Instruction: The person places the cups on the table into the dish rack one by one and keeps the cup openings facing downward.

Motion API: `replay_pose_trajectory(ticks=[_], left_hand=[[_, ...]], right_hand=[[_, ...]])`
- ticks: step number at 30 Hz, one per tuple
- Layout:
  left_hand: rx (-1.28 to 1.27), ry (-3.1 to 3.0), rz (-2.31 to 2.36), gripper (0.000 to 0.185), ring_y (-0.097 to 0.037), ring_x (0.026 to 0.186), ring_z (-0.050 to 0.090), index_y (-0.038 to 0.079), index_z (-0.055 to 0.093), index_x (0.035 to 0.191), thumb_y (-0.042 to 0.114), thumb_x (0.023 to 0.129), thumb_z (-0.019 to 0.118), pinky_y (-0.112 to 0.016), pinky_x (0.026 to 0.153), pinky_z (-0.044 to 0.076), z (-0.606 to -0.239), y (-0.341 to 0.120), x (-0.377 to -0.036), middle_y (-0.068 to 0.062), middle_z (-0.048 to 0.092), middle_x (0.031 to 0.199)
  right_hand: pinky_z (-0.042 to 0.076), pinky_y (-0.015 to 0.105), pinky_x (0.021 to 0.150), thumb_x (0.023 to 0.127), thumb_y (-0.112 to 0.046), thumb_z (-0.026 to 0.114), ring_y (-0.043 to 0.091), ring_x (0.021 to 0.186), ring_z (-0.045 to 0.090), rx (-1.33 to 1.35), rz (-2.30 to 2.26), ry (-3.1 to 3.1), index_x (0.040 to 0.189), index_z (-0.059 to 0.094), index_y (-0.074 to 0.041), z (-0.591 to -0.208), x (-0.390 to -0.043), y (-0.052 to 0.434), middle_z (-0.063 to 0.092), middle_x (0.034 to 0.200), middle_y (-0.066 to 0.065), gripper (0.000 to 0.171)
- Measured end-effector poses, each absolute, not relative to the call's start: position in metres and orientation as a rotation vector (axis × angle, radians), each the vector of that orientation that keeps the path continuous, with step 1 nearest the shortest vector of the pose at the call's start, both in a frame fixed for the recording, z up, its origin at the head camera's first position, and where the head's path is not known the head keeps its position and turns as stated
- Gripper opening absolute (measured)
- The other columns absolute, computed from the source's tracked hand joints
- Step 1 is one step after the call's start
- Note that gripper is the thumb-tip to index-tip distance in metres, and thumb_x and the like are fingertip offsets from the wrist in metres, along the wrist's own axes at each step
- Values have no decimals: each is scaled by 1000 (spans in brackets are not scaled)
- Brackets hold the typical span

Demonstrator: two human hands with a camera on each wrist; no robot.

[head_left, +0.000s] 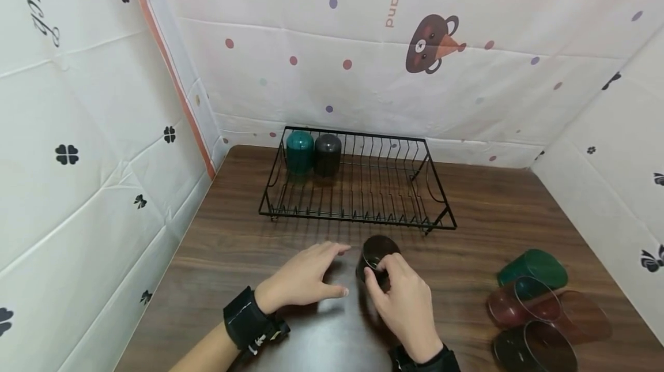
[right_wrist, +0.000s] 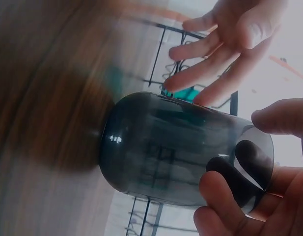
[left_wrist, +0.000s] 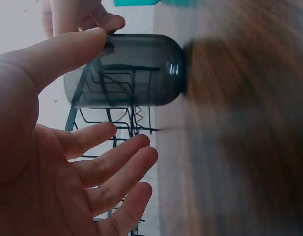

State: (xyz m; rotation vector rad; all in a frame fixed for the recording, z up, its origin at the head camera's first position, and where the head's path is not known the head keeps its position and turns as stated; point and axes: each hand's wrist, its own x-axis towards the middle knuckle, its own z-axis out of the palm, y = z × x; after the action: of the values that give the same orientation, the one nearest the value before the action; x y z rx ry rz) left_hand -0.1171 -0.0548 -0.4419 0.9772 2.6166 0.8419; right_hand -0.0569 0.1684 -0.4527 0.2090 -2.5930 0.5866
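Observation:
A dark grey see-through cup (head_left: 380, 251) stands upright on the wooden table in front of the rack. My right hand (head_left: 407, 300) pinches it at the rim; in the right wrist view some fingers show dark through the cup's wall (right_wrist: 180, 147), inside the mouth, with others outside. Left of the cup is my left hand (head_left: 306, 277), fingers spread and thumb apart, holding nothing. In the left wrist view its thumb (left_wrist: 68, 51) overlaps the cup's upper part.
Behind the cup stands a black wire dish rack (head_left: 358, 219), with an upside-down teal cup (head_left: 300, 153) and dark grey cup (head_left: 328, 156) at its left end. To the right are a green cup (head_left: 539, 265), two reddish cups (head_left: 505, 305) and another dark cup (head_left: 513, 349). Printed cloth walls surround the table.

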Motion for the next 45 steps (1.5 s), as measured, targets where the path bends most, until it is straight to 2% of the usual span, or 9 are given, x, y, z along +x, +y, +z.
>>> replay_pose_trajectory(ticks=[4, 19, 28, 37, 45], left_hand=[[960, 2613, 843, 81, -23, 142, 47, 18, 39, 156, 48, 90, 74, -51, 115, 41, -447, -52, -116, -2, 48, 155], [882, 2678, 809, 81, -25, 137, 53, 10, 46, 150, 53, 87, 72, -48, 112, 45, -461, -47, -114, -7, 54, 149], [832, 2715, 806, 85, -27, 135, 54, 6, 46, 151, 51, 86, 75, -47, 110, 46, -469, -46, -115, -9, 55, 149], [805, 2744, 836, 83, -31, 135, 54, 4, 45, 152, 47, 87, 75, -49, 110, 47, -472, -44, -114, -13, 54, 150], [802, 2711, 960, 79, -24, 125, 61, 13, 46, 151, 53, 88, 73, -46, 103, 51, -474, -45, -114, -5, 62, 139]], right_hand=[[38, 16, 50, 88, -29, 79, -4, 58, 48, 253, 610, -2603, 84, 61, -18, -453, -58, 163, 62, 81, -6, 21], [36, 16, 51, 89, -30, 79, -6, 58, 40, 350, 690, -2604, 85, 61, -18, -455, -56, 146, 60, 78, -6, 22], [41, 14, 55, 91, -25, 77, 2, 61, 53, 486, 783, -2540, 89, 64, -18, -458, -56, 142, 63, 83, -5, 15], [42, 13, 56, 93, -24, 75, 1, 61, 53, 546, 853, -2503, 91, 63, -21, -459, -57, 143, 63, 86, -5, 13], [46, 16, 58, 96, -26, 72, 4, 64, 55, 602, 977, -2501, 98, 62, -25, -458, -55, 144, 56, 102, -14, 10]])
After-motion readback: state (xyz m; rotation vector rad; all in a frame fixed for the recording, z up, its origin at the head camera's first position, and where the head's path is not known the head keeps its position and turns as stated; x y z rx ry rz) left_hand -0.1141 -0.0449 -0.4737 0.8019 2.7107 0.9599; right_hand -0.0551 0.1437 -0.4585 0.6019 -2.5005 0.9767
